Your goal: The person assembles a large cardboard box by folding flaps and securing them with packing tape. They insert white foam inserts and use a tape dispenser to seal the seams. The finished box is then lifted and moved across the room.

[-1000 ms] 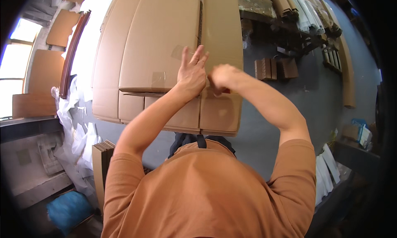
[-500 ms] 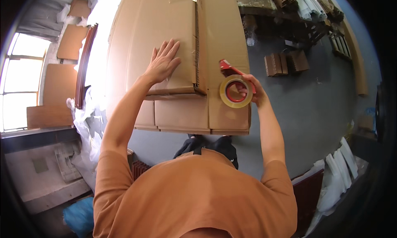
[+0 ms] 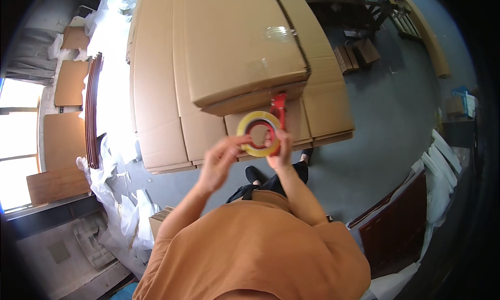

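My right hand [image 3: 281, 150] is closed around a red tape dispenser [image 3: 279, 110] fitted with a wide roll of clear yellowish packing tape [image 3: 244, 132]. The roll's open side faces up, and its red hub shows inside. My left hand [image 3: 219, 163], slightly blurred, is at the left side of the roll. Its index finger stretches to the roll's edge, and the other fingers are loosely bent; whether they touch the tape I cannot tell. Just beyond the dispenser lies a closed cardboard box [image 3: 239, 45], with a shiny strip of tape [image 3: 278, 33] near its right edge.
Larger flat cardboard boxes [image 3: 159, 102] lie beneath the box. Brown panels [image 3: 393, 227] with white wrapping lean at right. At left stand dark red boards [image 3: 94, 112] and crumpled white foam sheeting [image 3: 138, 211]. Small brown cartons [image 3: 364, 51] sit on the grey floor [image 3: 396, 107].
My left hand has left the box top and come back beside the tape roll. My right hand has brought the dispenser leftward and nearer my body. The view has shifted and turned.
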### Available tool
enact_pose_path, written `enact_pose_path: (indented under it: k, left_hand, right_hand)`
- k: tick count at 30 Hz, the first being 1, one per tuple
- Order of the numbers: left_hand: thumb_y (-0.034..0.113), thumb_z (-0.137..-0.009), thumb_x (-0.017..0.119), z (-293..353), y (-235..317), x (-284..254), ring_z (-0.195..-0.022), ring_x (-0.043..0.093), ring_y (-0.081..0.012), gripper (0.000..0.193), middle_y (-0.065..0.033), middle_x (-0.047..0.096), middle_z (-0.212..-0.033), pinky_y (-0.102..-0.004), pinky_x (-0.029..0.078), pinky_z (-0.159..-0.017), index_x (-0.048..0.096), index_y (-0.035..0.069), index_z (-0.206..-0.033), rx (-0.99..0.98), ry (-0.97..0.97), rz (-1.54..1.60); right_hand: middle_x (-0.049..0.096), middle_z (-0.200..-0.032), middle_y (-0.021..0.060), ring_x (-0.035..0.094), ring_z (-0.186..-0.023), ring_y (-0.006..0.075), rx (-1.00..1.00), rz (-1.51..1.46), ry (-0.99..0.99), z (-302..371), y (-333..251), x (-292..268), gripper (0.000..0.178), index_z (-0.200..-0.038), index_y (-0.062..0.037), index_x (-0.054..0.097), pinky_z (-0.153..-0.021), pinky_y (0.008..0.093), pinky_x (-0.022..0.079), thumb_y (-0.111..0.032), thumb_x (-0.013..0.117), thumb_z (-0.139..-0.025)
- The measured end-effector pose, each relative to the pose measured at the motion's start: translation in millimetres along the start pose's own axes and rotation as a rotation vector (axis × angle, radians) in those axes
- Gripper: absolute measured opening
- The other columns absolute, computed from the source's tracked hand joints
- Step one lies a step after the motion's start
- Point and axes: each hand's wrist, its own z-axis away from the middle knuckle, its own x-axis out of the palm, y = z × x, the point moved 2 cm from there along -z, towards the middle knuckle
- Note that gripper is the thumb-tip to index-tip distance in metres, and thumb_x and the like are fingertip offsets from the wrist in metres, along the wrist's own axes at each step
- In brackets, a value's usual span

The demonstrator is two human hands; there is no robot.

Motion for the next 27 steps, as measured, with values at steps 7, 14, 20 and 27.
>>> enact_pose_path:
  k: [7,14,20,27]
  left_hand:
    - [0.073,-0.092,0.026,11,-73,-37,-0.148,0.013,-0.0262,0.096,-0.0136,0.016,-0.160,-0.0392,0.013,-0.120,0.013,0.001,-0.153,-0.349,0.254,0.929]
    - [0.084,-0.083,0.030,-125,-81,-119,-0.139,0.032,-0.0232,0.103,-0.0078,0.036,-0.152,-0.0314,0.027,-0.114,0.025,0.007,-0.152,-0.373,0.407,0.483]
    - [0.085,-0.083,0.017,-156,-33,-156,-0.125,0.050,-0.0238,0.108,-0.0134,0.054,-0.135,-0.0378,0.037,-0.108,0.045,-0.003,-0.138,-0.249,0.143,0.597]
    - [0.037,-0.103,0.043,-72,-6,-139,-0.110,0.058,-0.0186,0.044,-0.0086,0.064,-0.114,-0.0351,0.045,-0.097,0.056,0.002,-0.126,0.206,0.595,0.432]
  right_hand:
    - [0.053,-0.117,0.0111,0.051,-0.102,0.0218,-0.149,0.748,-0.249,4,189,136,0.062,-0.141,-0.0074,0.041,-0.091,0.0344,0.041,-0.038,0.059,-0.091]
    - [0.033,-0.151,0.0145,0.033,-0.137,0.0289,-0.136,1.077,-0.315,-79,219,143,0.069,-0.143,-0.0109,0.037,-0.113,0.0377,0.026,-0.047,0.059,-0.089]
    - [0.061,-0.123,0.0177,0.063,-0.105,0.0234,0.397,1.207,-0.744,-32,124,156,0.063,-0.132,-0.0052,0.054,-0.089,0.0337,0.050,-0.033,0.070,-0.078]
    - [0.057,-0.124,0.0115,0.058,-0.060,0.0140,0.584,0.451,-0.644,4,-94,62,0.087,-0.153,-0.0100,0.027,-0.062,0.0280,0.053,-0.007,0.069,-0.076]
